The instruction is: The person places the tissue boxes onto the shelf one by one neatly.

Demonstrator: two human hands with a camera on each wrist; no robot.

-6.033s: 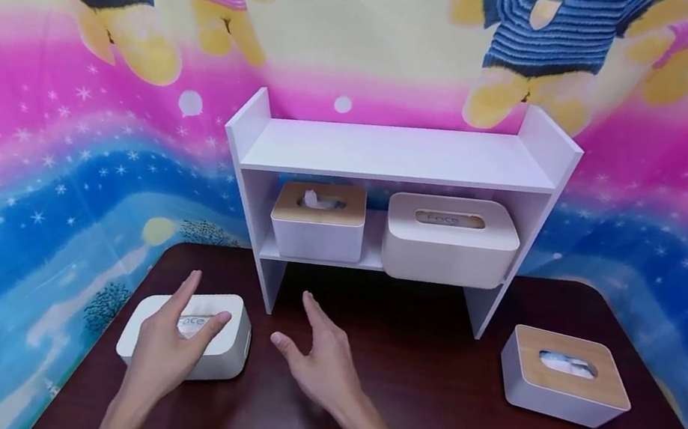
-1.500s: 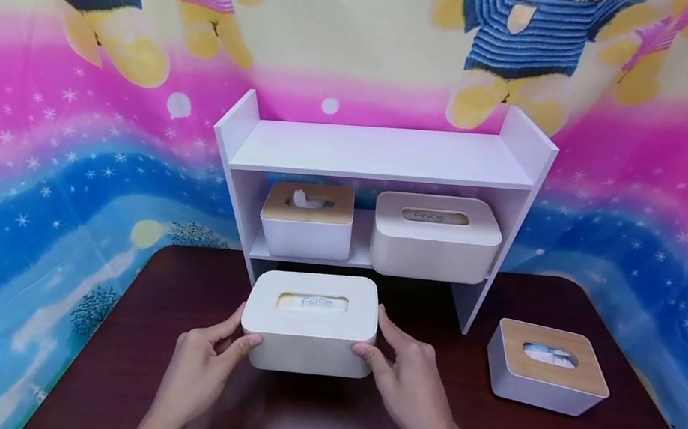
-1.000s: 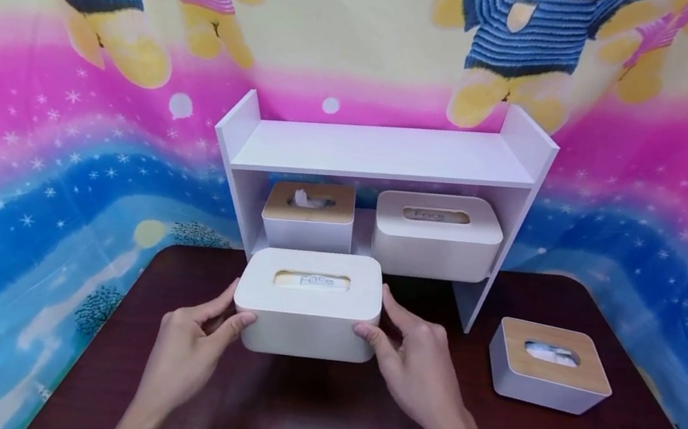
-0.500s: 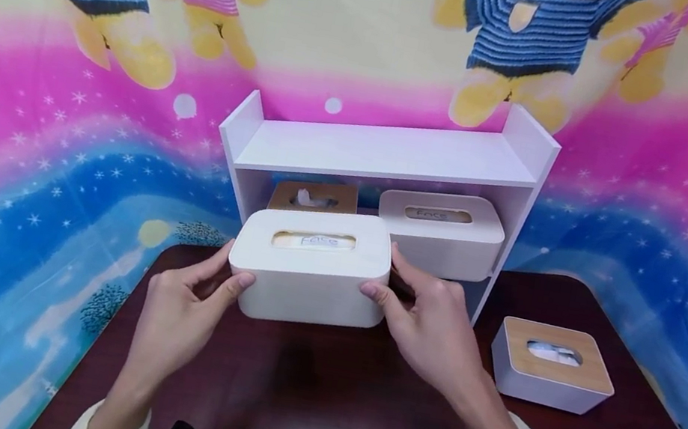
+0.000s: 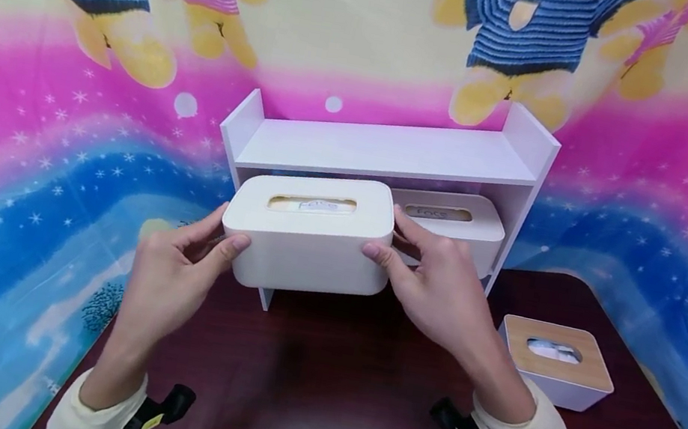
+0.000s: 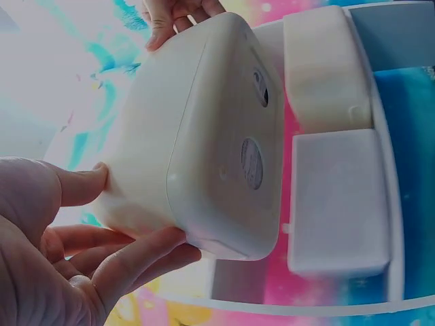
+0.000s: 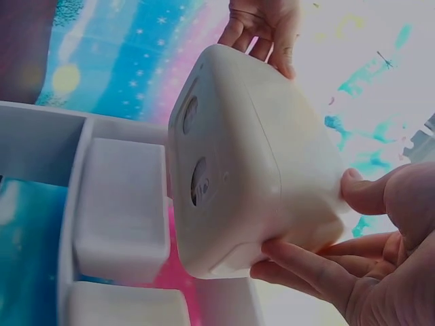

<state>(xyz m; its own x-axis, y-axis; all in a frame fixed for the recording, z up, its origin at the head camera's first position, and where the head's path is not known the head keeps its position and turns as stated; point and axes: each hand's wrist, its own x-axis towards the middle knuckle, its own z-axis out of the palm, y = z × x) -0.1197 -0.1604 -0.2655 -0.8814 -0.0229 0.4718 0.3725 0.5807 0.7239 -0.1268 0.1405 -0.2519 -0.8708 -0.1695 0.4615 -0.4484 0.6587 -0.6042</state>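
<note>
Both hands hold a cream tissue box in the air before the white shelf unit. Handwriting reading "Face" shows through the slot in its lid. My left hand grips the box's left end, thumb on the front face. At the opposite end my right hand grips it the same way. Two round holes in its underside appear in both wrist views. Behind it, a second cream tissue box stands on the middle shelf at the right. A smaller white box beside that one is hidden in the head view.
A white tissue box with a wood-look lid stands on the dark table at the right, close to my right forearm. The shelf unit's upright sides rise above its top board. A printed cloth hangs behind.
The cream box was on the table at the left, then both hands gripped it and brought it right. Over the last second it has risen toward the shelf, covering the smaller wood-lidded box.
</note>
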